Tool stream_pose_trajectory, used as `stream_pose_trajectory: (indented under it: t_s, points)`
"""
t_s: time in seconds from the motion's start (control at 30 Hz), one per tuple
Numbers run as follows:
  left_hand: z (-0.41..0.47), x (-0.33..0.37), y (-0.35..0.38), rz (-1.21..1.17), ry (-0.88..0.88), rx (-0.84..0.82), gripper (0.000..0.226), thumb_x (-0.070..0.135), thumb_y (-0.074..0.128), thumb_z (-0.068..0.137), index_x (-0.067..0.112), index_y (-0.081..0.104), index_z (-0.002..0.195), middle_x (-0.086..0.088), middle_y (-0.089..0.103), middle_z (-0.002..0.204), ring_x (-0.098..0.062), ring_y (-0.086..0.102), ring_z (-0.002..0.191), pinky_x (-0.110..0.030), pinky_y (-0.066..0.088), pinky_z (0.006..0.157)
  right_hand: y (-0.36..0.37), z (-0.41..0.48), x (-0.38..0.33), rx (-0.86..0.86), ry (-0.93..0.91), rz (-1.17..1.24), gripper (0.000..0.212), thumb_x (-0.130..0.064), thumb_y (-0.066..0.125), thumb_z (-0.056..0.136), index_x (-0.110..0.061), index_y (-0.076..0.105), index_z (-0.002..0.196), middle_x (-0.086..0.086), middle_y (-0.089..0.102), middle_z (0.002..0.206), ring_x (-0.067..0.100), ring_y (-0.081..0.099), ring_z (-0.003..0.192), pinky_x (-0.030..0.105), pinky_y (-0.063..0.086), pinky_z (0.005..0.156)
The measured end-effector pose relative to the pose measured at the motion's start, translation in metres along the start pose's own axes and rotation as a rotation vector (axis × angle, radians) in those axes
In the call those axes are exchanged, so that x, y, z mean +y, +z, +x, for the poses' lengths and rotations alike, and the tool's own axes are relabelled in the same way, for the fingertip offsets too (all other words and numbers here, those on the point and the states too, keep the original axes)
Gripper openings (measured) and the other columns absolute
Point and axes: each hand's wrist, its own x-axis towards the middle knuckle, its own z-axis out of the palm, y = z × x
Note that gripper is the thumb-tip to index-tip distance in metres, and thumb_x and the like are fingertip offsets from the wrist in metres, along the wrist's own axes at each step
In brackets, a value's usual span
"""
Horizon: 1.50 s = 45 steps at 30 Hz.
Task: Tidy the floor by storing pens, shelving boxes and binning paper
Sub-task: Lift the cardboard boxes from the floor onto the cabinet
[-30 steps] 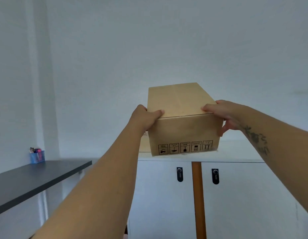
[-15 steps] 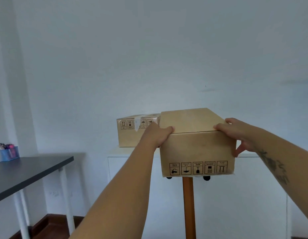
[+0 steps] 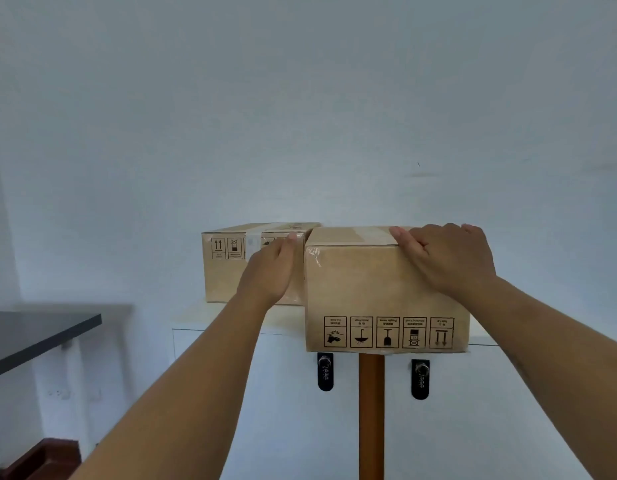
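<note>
Two bare hands steady a cardboard box on a white cabinet: the left hand presses flat against its side, the right hand clasps its top edge. A second box sits just beside it.

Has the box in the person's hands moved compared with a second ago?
Yes. The held box has come down onto the white cabinet, beside the other box; earlier it was lifted above the cabinet's top.

The near box sits on the cabinet, right of the second box behind it.
</note>
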Motion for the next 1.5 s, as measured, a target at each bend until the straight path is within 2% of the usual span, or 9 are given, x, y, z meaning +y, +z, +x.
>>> stream_pose_trajectory:
  t_s: [0.13,0.33,0.47,0.53,0.73,1.0,1.13,1.27,1.5]
  points:
    - [0.041,-0.038,0.014,0.392,0.159,0.181,0.04,0.042,0.041,0.098,0.016,0.058,0.125,-0.002,0.06,0.126,-0.027,0.049,0.121,-0.046,0.045,0.096,0.035,0.033,0.006,0.013,-0.038,-0.021,0.087,-0.085,-0.001,0.079,-0.039,0.069,0.104,-0.013,0.069,0.1,0.018,0.06,0.103,0.044,0.035,0.097]
    - [0.094,-0.061,0.028,0.661,0.304,0.171,0.045,0.04,0.033,0.102,0.02,0.047,0.14,0.0,0.047,0.148,-0.026,0.033,0.142,-0.049,0.027,0.115,0.076,0.072,0.011,0.035,-0.032,-0.026,0.083,-0.084,0.004,0.08,-0.039,0.069,0.104,-0.012,0.067,0.097,0.018,0.056,0.097,0.038,0.034,0.081]
    - [0.118,-0.071,0.033,0.656,0.304,0.179,0.04,0.039,0.029,0.101,0.022,0.06,0.118,0.003,0.063,0.126,-0.028,0.047,0.129,-0.051,0.03,0.112,0.1,0.093,0.015,0.039,-0.027,-0.032,0.082,-0.084,0.004,0.081,-0.039,0.068,0.107,-0.012,0.066,0.097,0.019,0.055,0.097,0.038,0.033,0.079]
    - [0.124,-0.076,0.036,0.681,0.309,0.202,0.04,0.04,0.028,0.101,0.025,0.062,0.117,0.006,0.064,0.122,-0.025,0.051,0.123,-0.049,0.029,0.112,0.109,0.102,0.018,0.033,-0.021,-0.034,0.081,-0.083,0.005,0.082,-0.04,0.067,0.11,-0.011,0.066,0.099,0.019,0.054,0.099,0.039,0.033,0.08]
    - [0.124,-0.09,0.055,0.656,0.389,0.452,0.03,0.035,0.037,0.1,0.029,0.066,0.104,0.012,0.065,0.103,-0.017,0.052,0.102,-0.04,0.032,0.106,0.132,0.122,0.019,0.029,-0.003,-0.054,0.079,-0.082,0.006,0.084,-0.039,0.067,0.111,-0.011,0.066,0.103,0.019,0.055,0.102,0.04,0.033,0.083]
    - [0.134,-0.098,0.073,0.636,0.384,0.575,0.033,0.033,0.034,0.099,0.024,0.066,0.102,0.007,0.064,0.101,-0.022,0.052,0.103,-0.045,0.026,0.113,0.137,0.122,0.017,0.069,0.005,-0.074,0.077,-0.08,0.008,0.085,-0.036,0.069,0.103,-0.011,0.067,0.099,0.019,0.055,0.101,0.041,0.031,0.086]
    - [0.134,-0.097,0.079,0.644,0.357,0.571,0.03,0.032,0.033,0.1,0.021,0.061,0.103,0.002,0.061,0.102,-0.025,0.05,0.106,-0.047,0.022,0.116,0.145,0.118,0.013,0.157,0.052,-0.142,0.076,-0.078,0.01,0.087,-0.031,0.07,0.091,-0.011,0.066,0.088,0.019,0.056,0.091,0.039,0.034,0.085]
    - [0.134,-0.096,0.082,0.628,0.327,0.532,0.035,0.034,0.025,0.1,0.021,0.058,0.104,0.001,0.057,0.103,-0.026,0.047,0.11,-0.049,0.016,0.119,0.146,0.116,0.011,0.164,0.063,-0.18,0.073,-0.076,0.012,0.088,-0.03,0.068,0.091,-0.008,0.066,0.092,0.022,0.057,0.095,0.042,0.031,0.092]
    - [0.121,-0.068,0.043,0.753,0.304,0.224,0.043,0.035,0.026,0.1,0.02,0.059,0.124,-0.002,0.059,0.127,-0.029,0.041,0.131,-0.05,0.011,0.12,0.101,0.114,0.004,-0.172,0.02,-0.068,0.074,-0.075,0.014,0.088,-0.028,0.055,0.128,0.002,0.053,0.13,0.025,0.042,0.128,0.047,0.017,0.116]
